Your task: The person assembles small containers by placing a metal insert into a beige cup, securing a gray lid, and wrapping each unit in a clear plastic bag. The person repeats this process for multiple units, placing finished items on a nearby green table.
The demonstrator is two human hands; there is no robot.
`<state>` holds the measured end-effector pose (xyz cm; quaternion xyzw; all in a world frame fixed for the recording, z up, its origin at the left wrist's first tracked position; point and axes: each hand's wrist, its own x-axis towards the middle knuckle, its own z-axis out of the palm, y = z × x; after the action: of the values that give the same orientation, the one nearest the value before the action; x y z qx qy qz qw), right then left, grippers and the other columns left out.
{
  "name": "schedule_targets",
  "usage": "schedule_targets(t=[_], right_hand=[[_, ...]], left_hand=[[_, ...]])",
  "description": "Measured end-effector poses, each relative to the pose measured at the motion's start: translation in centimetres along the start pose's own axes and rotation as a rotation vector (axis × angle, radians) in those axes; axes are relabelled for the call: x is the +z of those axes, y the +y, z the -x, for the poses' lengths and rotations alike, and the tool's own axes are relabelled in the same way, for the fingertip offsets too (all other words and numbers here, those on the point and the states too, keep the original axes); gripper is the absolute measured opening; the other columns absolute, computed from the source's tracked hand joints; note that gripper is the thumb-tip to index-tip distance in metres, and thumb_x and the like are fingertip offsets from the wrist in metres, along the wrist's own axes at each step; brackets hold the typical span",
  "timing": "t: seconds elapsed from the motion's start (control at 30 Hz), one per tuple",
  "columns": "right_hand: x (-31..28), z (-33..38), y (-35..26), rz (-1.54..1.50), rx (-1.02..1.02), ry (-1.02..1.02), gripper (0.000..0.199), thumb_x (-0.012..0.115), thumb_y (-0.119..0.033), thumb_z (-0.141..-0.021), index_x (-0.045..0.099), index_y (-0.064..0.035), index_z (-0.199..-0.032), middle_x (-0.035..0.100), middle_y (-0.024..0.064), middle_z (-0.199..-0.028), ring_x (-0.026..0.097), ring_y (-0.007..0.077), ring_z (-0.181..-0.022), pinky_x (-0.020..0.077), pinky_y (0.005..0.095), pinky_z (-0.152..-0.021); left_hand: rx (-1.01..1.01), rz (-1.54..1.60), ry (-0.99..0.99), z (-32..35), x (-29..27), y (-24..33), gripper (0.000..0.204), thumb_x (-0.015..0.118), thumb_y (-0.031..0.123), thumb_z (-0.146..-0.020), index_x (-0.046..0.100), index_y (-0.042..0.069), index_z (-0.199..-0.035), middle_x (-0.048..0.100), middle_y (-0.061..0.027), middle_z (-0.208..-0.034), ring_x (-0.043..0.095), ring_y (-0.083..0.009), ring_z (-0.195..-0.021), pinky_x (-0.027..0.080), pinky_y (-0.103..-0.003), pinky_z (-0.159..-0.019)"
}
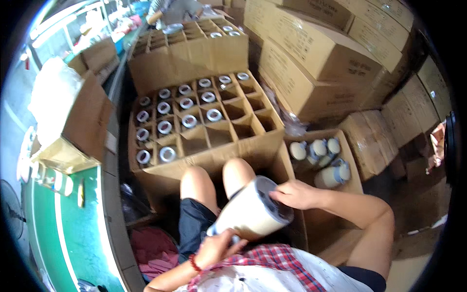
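Note:
A large cream jug [249, 212] with blue-grey trim lies tilted across my lap. My left hand [214, 250], with a red beaded bracelet at the wrist, is closed around its narrower end by a blue-grey part. At the wide, dark end with a grey rim, my right hand [296, 194] grips the edge, its fingertips partly hidden. In front of my knees stands a divided carton [214, 155], many of its cells filled with upright containers showing pale ring-shaped ends [188, 120]. Several cells at its right and front hold nothing visible.
An open carton [352, 163] at my right holds several cream jugs [332, 175]. Stacked sealed cartons [311, 53] rise behind it. Another divided carton [189, 56] stands farther back, near a person [172, 10]. Left is a green worktable [80, 233] with an open box [82, 121].

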<state>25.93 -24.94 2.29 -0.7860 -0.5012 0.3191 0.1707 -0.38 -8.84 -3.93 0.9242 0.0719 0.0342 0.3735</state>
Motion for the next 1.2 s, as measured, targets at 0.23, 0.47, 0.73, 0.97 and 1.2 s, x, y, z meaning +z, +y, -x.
schedule_targets(t=[0.23,0.47,0.73,0.97,1.2], right_hand=[[-3.5,2.9,-3.0,0.211,-0.578,0.146,0.023,0.064,-0.02,-0.086,0.06,-0.0089,-0.106,0.061,0.0084,-0.099,0.066,0.0261,-0.083,0.0554,0.0349,-0.066],[-4.2,2.3,-6.0,0.619,-0.922,0.157,0.025,0.064,-0.028,-0.086,0.059,-0.0069,-0.1,0.055,0.0036,-0.085,0.06,0.0169,-0.075,0.0528,0.029,-0.063],[-2.4,3.0,-3.8,0.612,-0.73,0.202,0.028,0.066,-0.033,-0.083,0.057,-0.0066,-0.084,0.052,0.0061,-0.079,0.059,0.018,-0.068,0.0499,0.0281,-0.055],[0.1,2.7,-3.5,0.437,-0.633,0.263,0.03,0.061,-0.033,-0.085,0.055,-0.0056,-0.075,0.054,0.0091,-0.073,0.062,0.0254,-0.06,0.0514,0.0361,-0.052],[0.7,2.6,-1.5,0.257,-0.348,0.207,0.037,0.053,-0.034,-0.094,0.058,-0.0016,-0.078,0.062,0.0177,-0.077,0.064,0.0368,-0.068,0.0521,0.0436,-0.06]], left_hand=[[0.073,0.345,0.075,-2.3,-4.6,-1.4,0.02,0.072,0.024,-0.088,0.067,0.004,-0.085,0.064,-0.0131,-0.064,0.068,-0.0225,-0.059,0.049,-0.03,-0.053],[0.132,0.636,-0.13,-3.9,-5.7,-5.2,0.022,0.07,0.021,-0.091,0.064,0.001,-0.083,0.052,-0.0003,-0.059,0.046,-0.0065,-0.055,0.037,-0.025,-0.05],[0.056,0.518,-0.094,-3.4,-5.7,-1.4,0.022,0.068,0.022,-0.091,0.066,0.0,-0.089,0.062,-0.0075,-0.067,0.057,-0.011,-0.06,0.045,-0.025,-0.057],[-0.146,0.506,-0.073,-2.8,-4.7,-2.1,0.023,0.072,0.022,-0.088,0.066,0.0,-0.083,0.056,-0.0072,-0.056,0.052,-0.0091,-0.051,0.043,-0.026,-0.049],[-0.022,0.114,0.232,-1.8,-1.7,0.3,0.024,0.076,0.022,-0.083,0.062,0.003,-0.079,0.063,-0.015,-0.062,0.067,-0.0273,-0.055,0.049,-0.033,-0.05]])
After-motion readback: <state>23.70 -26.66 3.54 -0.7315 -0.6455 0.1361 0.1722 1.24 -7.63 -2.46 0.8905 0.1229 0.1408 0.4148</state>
